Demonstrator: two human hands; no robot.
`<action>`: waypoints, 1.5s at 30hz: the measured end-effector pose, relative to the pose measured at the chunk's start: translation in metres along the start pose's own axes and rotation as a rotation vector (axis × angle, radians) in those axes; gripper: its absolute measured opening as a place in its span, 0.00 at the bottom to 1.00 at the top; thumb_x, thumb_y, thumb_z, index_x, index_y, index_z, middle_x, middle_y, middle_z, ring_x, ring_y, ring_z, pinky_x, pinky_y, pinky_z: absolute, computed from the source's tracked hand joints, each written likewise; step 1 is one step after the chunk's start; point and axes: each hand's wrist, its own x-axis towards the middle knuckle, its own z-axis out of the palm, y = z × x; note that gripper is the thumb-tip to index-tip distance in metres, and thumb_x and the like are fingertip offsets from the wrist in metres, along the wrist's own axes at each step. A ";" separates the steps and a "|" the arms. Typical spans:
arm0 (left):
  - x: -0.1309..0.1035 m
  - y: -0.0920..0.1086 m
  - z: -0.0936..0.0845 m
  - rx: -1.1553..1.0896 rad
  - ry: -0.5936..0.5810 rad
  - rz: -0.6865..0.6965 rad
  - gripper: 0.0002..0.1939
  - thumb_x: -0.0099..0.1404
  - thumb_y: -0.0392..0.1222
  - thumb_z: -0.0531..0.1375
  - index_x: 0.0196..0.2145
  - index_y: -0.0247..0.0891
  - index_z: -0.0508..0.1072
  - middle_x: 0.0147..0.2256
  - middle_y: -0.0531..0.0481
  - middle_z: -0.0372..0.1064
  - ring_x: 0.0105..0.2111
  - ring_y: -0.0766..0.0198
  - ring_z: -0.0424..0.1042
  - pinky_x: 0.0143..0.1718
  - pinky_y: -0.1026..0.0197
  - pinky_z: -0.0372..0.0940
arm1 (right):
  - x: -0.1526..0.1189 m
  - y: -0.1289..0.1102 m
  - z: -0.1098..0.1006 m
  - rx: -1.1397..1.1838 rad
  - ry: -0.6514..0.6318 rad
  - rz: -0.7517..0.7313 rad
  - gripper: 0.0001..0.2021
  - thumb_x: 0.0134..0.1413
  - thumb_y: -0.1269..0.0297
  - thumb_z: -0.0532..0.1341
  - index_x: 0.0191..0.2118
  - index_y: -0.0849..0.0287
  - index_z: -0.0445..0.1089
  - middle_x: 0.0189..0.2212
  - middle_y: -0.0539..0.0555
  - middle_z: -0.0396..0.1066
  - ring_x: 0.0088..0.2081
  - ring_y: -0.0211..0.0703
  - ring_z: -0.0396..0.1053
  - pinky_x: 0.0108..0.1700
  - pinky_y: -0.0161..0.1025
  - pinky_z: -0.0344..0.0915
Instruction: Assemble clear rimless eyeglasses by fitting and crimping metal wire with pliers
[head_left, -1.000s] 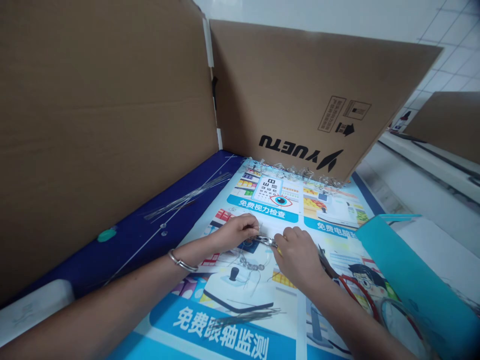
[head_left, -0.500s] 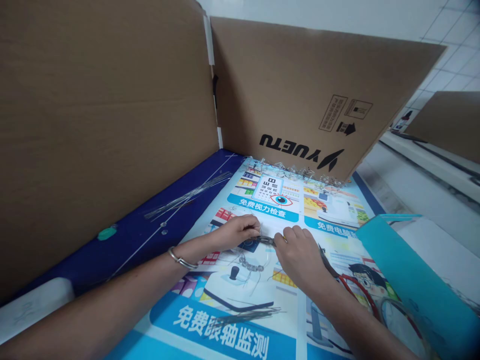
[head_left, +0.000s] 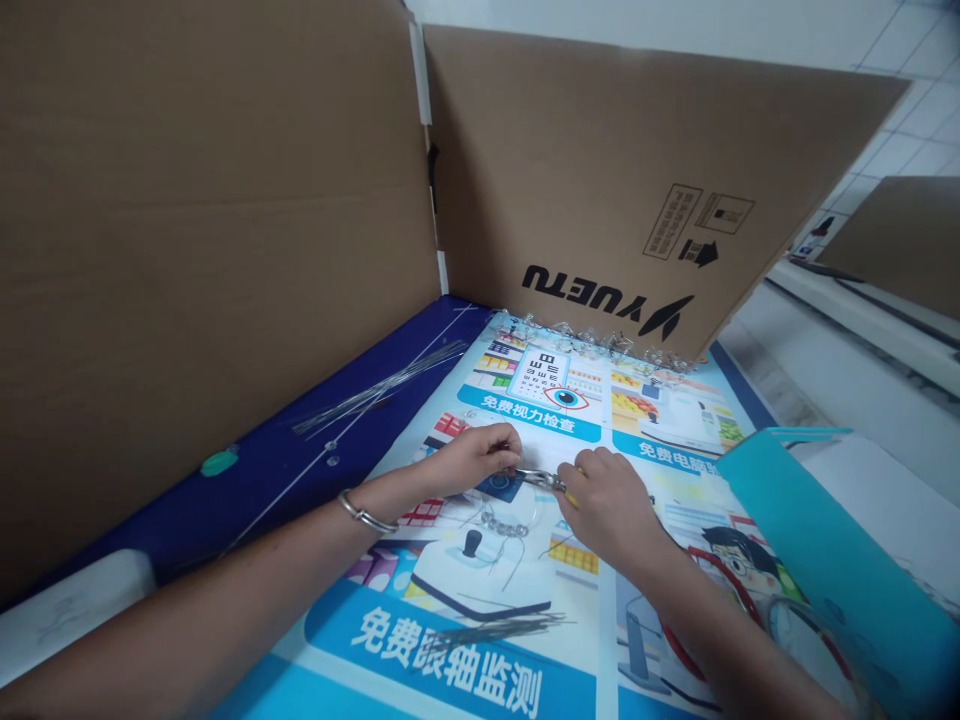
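My right hand (head_left: 606,503) is wrapped round the yellow handles of metal pliers (head_left: 541,480), whose jaws point left. The jaw tips meet the fingertips of my left hand (head_left: 480,457), pinched together on something too small to make out. Below them, a curved string of clear beads (head_left: 504,526) with thin wires lies on the printed sheet. A bundle of cut wires (head_left: 502,629) rests nearer to me on the sheet.
Tall cardboard panels (head_left: 600,170) stand at the left and back. Clear beaded pieces (head_left: 600,340) line the back panel's foot. Long wires (head_left: 379,388) lie on blue cloth at left. A teal folder (head_left: 832,560) and a red-handled tool (head_left: 731,580) are at right.
The pliers have turned slightly, showing more of their metal and yellow handle, and my right hand has shifted a little to the right. The left pinch remains.
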 end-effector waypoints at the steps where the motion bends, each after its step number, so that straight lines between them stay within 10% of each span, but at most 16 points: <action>1: 0.000 -0.001 0.000 -0.017 0.017 -0.006 0.05 0.60 0.40 0.53 0.33 0.36 0.64 0.26 0.54 0.64 0.26 0.69 0.64 0.29 0.66 0.60 | 0.000 0.000 0.002 0.012 0.002 0.008 0.07 0.53 0.61 0.55 0.32 0.58 0.67 0.30 0.54 0.62 0.35 0.43 0.56 0.35 0.39 0.45; 45: -0.008 0.003 0.016 -0.120 0.102 -0.066 0.03 0.59 0.37 0.52 0.30 0.36 0.64 0.24 0.54 0.64 0.25 0.70 0.63 0.27 0.66 0.58 | -0.004 -0.036 -0.015 -0.172 -0.041 0.126 0.06 0.51 0.73 0.52 0.33 0.62 0.65 0.28 0.58 0.62 0.33 0.47 0.55 0.32 0.42 0.45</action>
